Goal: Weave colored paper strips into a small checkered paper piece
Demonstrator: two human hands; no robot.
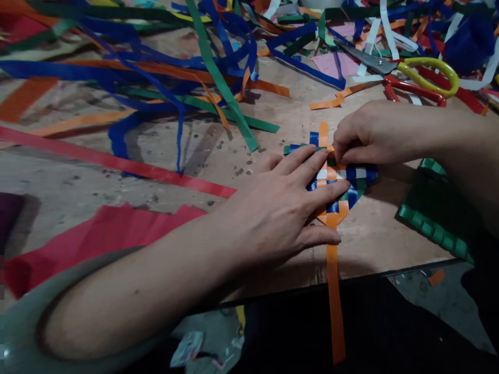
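**Left forearm and flat hand pin a woven paper patch by the table's near edge**

Left forearm fills the near foreground and reaches in from the lower left. The left hand [284, 208] lies palm down, fingers spread and grasping nothing, pressing on the left part of a small woven patch [353, 179] of blue, orange, white and green paper strips. The patch sits on the table [58, 182], close to its near edge and right of centre.

One long orange strip [335, 301] runs through the patch. Its long axis goes from far to near, and its free tail hangs over the near edge toward the camera. The right hand [370, 132] comes in from the right edge and rests on the far side of the patch. Its thumb and forefinger are closed in a pinch where this strip enters the weave. Both hands touch the patch, with the left on its near-left side and the right on its far-right side.

Just right of the patch, at the right edge, lies a green woven mat [432, 208]. Scissors [413, 72] with yellow and red handles lie beyond the right hand, near the far right corner. Loose strips [175, 62] are tangled across the far half. A red paper sheet [117, 228] lies at the near left.
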